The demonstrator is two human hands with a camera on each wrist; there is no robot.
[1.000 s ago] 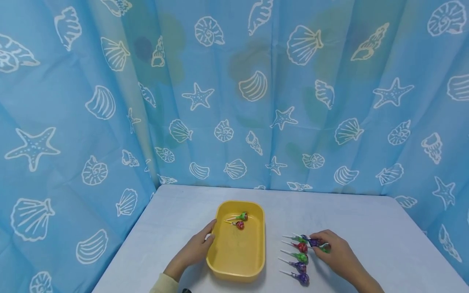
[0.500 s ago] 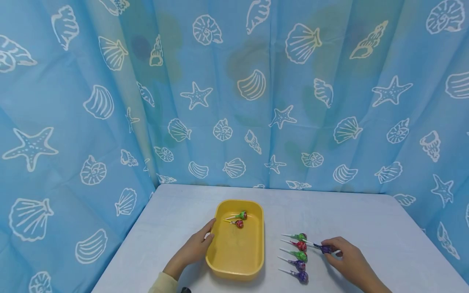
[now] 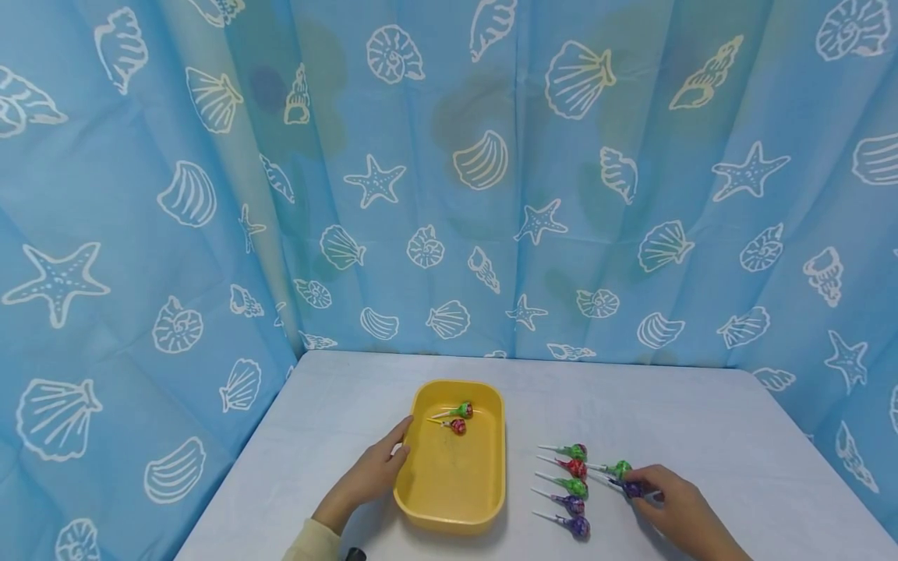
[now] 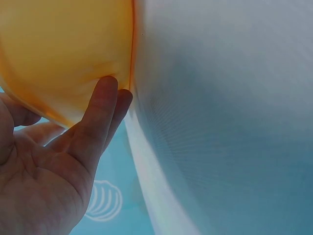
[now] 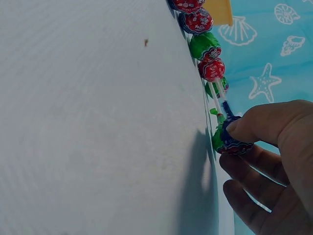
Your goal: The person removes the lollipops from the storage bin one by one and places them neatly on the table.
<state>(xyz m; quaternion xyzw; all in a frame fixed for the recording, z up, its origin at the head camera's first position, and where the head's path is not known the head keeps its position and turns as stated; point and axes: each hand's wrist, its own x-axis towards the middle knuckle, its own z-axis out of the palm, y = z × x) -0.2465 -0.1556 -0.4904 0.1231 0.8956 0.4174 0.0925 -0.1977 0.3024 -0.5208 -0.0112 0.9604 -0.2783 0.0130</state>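
My right hand (image 3: 673,502) pinches a purple-wrapped lollipop (image 3: 632,489) by its candy end between thumb and fingers, low over the table. Right beside it is a green lollipop (image 3: 620,468), which the purple one overlaps in the right wrist view. Both sticks point left, toward a column of several lollipops: a green one (image 3: 577,451) at the far end, then a red (image 3: 576,468), another green and purple ones (image 3: 578,527) nearest me. My left hand (image 3: 372,471) rests against the left side of a yellow tray (image 3: 449,523), its fairly straight fingers touching the outer wall.
Inside the tray's far end lie a green lollipop (image 3: 464,410) and a red lollipop (image 3: 457,426) with a yellow stick. A white cloth covers the table (image 3: 701,413). Blue curtains (image 3: 449,195) with white shell prints rise behind and beside it. A small black object (image 3: 355,555) shows at the bottom edge.
My right hand has moved right and a little toward me with the purple lollipop, bringing it beside the green one right of the column. My left hand stays at the tray.
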